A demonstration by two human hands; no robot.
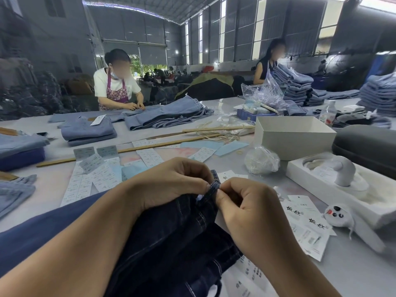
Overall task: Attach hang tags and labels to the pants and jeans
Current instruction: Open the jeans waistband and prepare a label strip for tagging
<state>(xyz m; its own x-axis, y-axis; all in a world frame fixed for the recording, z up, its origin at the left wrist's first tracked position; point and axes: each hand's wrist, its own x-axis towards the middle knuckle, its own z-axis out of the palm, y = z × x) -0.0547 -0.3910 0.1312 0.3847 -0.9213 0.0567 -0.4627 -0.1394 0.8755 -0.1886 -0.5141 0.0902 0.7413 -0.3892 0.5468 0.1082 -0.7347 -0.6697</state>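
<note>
The dark jeans (pixel 182 239) lie bunched at lower centre of the frame, their long axis running from the bottom edge up toward a raised fold at centre. The left hand (pixel 171 181) and right hand (pixel 246 202), fingers curled, both pinch that fold between them. White hang tags (pixel 304 224) lie flat on the table (pixel 353 275) just right of the right hand.

The jeans (pixel 182 236) are lying on the table (pixel 353 273) before me, under my left hand (pixel 171 183) and right hand (pixel 246 202). Hang tags (pixel 304 224) are lying to their right, label sheets (pixel 94 179) behind-left, a box (pixel 293 136) behind-right.
</note>
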